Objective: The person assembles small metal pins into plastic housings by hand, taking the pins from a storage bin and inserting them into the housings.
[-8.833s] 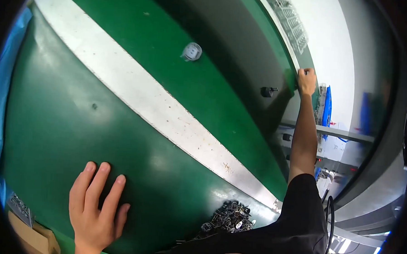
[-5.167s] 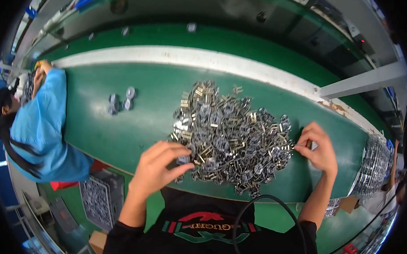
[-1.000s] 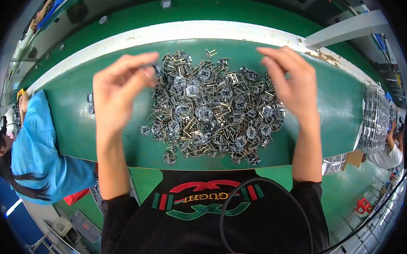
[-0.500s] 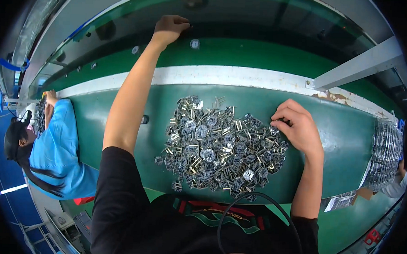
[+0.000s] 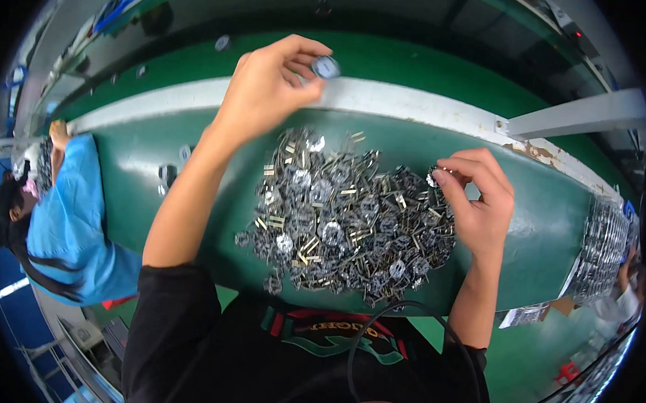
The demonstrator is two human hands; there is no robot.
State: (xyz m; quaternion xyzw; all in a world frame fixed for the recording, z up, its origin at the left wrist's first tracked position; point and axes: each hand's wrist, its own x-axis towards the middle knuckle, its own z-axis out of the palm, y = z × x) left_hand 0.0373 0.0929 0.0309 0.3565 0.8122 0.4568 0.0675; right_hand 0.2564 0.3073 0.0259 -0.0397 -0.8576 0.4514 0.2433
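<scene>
A small round silvery part (image 5: 326,66) sits pinched between the thumb and fingertips of the left hand (image 5: 266,91), which is raised over the white strip (image 5: 385,100) running along the far side of the green worktop (image 5: 531,210). The right hand (image 5: 478,201) rests at the right edge of a big pile of small metal parts (image 5: 344,217), its fingers curled in and closed on another small round part (image 5: 435,176) held at the fingertips. The pile lies in the middle of the worktop, close to its near edge, just in front of the person's black shirt. A few loose round parts (image 5: 169,173) lie apart toward the left end. At the right end stands a stack of filled trays (image 5: 604,242). At the left end another person in a blue top (image 5: 73,219) works at the same worktop.
</scene>
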